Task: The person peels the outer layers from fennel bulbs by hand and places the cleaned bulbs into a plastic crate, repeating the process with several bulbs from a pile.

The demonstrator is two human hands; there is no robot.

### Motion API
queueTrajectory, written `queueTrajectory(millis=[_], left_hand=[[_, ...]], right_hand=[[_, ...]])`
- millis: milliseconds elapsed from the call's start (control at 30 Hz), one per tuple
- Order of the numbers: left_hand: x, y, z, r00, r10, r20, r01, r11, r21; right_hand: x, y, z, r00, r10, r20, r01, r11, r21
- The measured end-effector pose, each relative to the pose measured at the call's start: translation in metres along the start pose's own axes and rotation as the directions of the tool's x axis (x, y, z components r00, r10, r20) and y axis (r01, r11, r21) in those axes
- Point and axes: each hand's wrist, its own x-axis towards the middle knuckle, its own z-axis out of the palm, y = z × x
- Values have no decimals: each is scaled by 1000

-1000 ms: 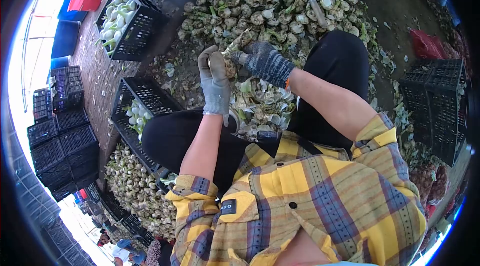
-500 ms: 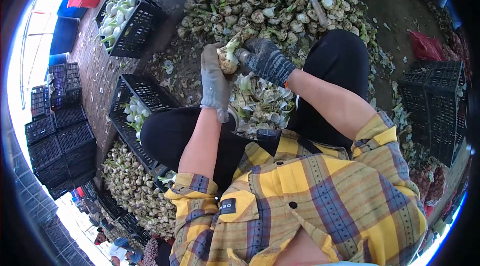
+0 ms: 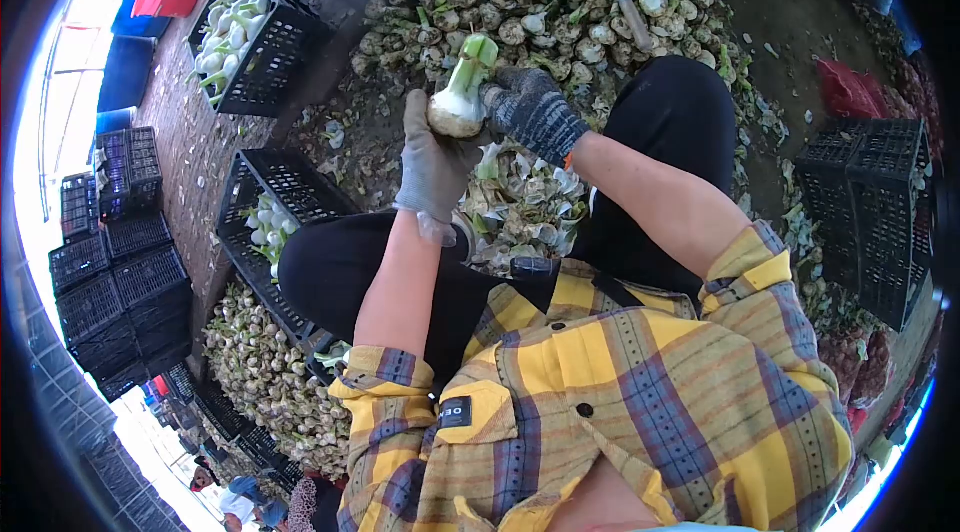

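My left hand, in a light grey glove, is closed around a fresh garlic bulb with its thick green-white stem pointing up and away. The bulb's near side looks white and clean. My right hand, in a dark knitted glove, has its fingers curled against the right side of the same bulb and stem; its fingertips are partly hidden. Between my knees, below the hands, lies a heap of loose peeled skins. Just beyond my hands rises a large pile of soiled garlic bulbs.
A knife-like tool lies on the pile. Black crates with white bulbs stand at the upper left and beside my left knee. More bulbs lie at lower left. Stacked crates stand right, near a red sack.
The garlic bulb has turned upright, its white side and cut green stem now showing instead of brown, dirty skin. My left hand has rolled with it; my right hand stays close beside it.
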Motion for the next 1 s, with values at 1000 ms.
queueTrajectory(millis=[1000], left_hand=[[0, -8, -6, 987, 29, 157, 6, 976, -216]], right_hand=[[1, -4, -11, 971, 110, 213, -200, 861, 467]])
